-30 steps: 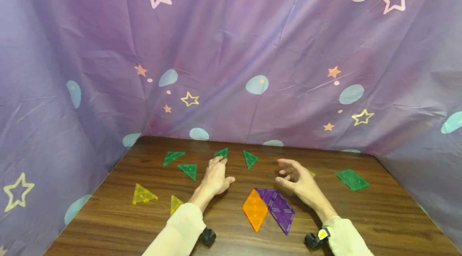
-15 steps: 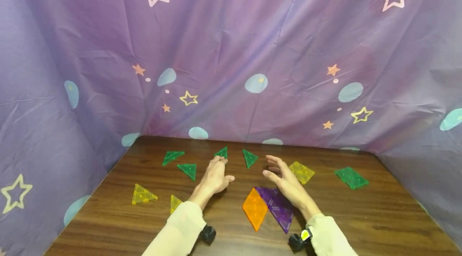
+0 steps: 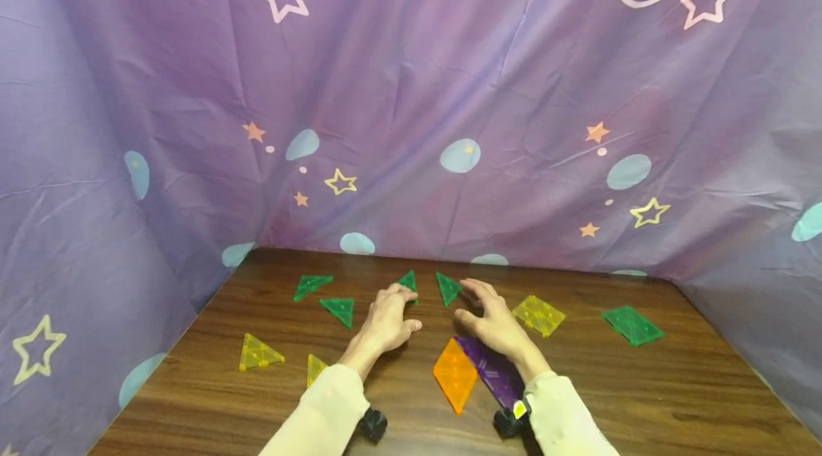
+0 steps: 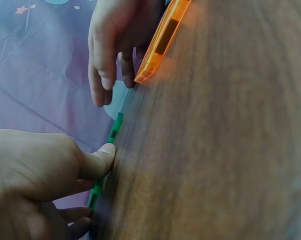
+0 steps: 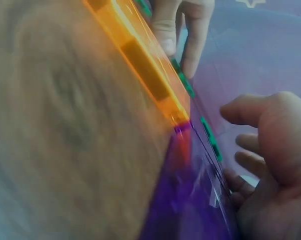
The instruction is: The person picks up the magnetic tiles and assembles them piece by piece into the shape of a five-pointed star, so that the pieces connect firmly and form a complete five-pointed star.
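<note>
Nearest on the wooden worktop (image 3: 411,431), an orange diamond (image 3: 455,375) is laid touching a purple tile (image 3: 494,376), partly hidden by the right arm. Two yellow triangles (image 3: 258,355) are seen off to the left. Farther in, the left hand (image 3: 385,322) is stretched forward, thumb and fingers apart, and a green triangle (image 3: 407,280) is partly covered by its fingertips. The right hand (image 3: 492,322) is held with fingers apart just beside a second green triangle (image 3: 447,288); whether that one is touched cannot be told. A yellow diamond (image 3: 541,315) and a green diamond (image 3: 633,325) are placed rightward. The scene is backed by a purple cloth (image 3: 411,85).
</note>
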`<state>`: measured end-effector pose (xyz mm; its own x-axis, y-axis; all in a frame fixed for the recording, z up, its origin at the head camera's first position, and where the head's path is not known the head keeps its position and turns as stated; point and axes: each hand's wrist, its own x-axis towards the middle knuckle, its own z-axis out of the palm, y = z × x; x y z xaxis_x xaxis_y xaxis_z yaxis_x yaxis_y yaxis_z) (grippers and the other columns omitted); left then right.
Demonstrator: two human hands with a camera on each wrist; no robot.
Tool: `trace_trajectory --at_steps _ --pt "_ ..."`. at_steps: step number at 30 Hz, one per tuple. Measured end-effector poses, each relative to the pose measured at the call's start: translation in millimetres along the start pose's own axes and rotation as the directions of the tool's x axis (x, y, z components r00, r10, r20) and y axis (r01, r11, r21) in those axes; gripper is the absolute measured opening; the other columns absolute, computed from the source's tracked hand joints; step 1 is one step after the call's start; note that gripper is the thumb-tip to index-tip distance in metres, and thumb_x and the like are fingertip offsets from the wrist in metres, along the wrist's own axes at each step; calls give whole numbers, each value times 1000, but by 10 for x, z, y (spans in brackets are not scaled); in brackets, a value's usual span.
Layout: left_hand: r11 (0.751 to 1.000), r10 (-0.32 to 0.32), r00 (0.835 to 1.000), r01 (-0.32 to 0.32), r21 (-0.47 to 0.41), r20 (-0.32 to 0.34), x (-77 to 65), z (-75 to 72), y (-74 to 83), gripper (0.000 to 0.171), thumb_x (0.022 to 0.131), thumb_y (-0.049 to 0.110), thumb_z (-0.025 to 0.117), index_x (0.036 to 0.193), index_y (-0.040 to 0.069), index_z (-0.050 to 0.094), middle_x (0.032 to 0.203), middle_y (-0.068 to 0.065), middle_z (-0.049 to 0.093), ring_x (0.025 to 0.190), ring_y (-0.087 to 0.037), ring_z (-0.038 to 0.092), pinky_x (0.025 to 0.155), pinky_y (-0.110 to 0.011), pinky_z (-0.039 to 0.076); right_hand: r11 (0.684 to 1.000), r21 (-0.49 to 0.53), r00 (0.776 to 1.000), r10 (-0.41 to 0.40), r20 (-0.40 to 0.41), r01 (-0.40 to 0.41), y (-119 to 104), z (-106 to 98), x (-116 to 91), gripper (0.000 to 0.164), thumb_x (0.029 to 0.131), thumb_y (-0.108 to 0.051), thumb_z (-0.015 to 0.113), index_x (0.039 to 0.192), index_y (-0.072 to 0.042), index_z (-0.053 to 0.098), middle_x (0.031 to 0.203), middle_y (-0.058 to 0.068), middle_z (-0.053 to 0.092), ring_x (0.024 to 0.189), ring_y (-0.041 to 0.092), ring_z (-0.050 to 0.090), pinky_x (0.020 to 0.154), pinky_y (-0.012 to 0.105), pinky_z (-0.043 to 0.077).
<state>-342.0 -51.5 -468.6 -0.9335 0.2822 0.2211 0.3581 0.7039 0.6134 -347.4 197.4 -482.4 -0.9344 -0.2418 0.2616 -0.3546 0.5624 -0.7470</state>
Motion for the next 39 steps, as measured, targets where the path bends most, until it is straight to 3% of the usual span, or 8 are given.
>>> trace_trajectory --at_steps 7,11,14,18,23,26,32,39 --pt "1000 -17 1000 17 1 -8 37 -38 31 50 99 9 84 145 -2 69 158 -18 57 147 -47 50 123 -69 39 992 -120 1000 -30 -7 29 -107 99 21 80 99 -28 78 165 1 44 174 29 35 140 60 37 103 89 24" --pt "998 -49 999 49 -39 -6 61 -18 45 50 99 9 83 146 0 69 170 -23 44 156 -49 42 127 -69 34 988 -155 999 8 39 -2 -165 66 41 80 103 -27 75 169 0 39 180 26 25 143 61 33 104 96 17" --pt "996 -50 999 51 -71 19 73 25 51 50 100 9 82 148 3 68 176 -25 35 160 -51 35 128 -72 30 975 -220 997 40 64 -25 -123 5 62 70 108 -26 69 169 -3 43 181 22 27 143 58 34 106 88 25" --pt "995 -24 999 28 -92 45 81 60 57 45 102 10 80 147 8 69 175 -25 37 161 -51 33 129 -74 28 955 -294 997 50 64 -29 -54 -54 88 57 110 -24 67 162 -5 55 176 22 38 139 54 42 102 74 36" --pt "996 18 999 -14 -85 43 80 29 72 39 102 8 80 141 10 74 168 -24 46 156 -50 39 125 -72 33 961 -274 1000 28 -11 -30 -14 -57 81 47 102 -20 77 145 -5 67 163 29 50 136 56 49 106 75 41" --pt "993 21 999 -16 -113 44 78 12 85 36 101 6 80 137 8 76 165 -23 50 153 -50 40 123 -76 31 972 -228 996 37 -76 -53 -3 -46 70 39 98 -16 84 133 -4 72 149 29 60 127 50 58 107 70 48" --pt "974 -100 995 94 -207 -17 112 108 81 58 96 7 86 150 3 64 159 -20 55 151 -45 39 124 -73 27 977 -178 983 86 -163 -115 27 8 67 37 92 -17 93 122 -4 75 131 20 68 108 35 69 96 56 58" --pt "959 -261 952 237 -157 -158 252 354 -25 80 86 25 97 154 2 62 150 -24 54 141 -45 38 115 -68 29 978 -141 972 123 -202 -153 -10 116 58 56 87 -21 97 133 -2 70 125 18 73 103 31 69 89 50 58"
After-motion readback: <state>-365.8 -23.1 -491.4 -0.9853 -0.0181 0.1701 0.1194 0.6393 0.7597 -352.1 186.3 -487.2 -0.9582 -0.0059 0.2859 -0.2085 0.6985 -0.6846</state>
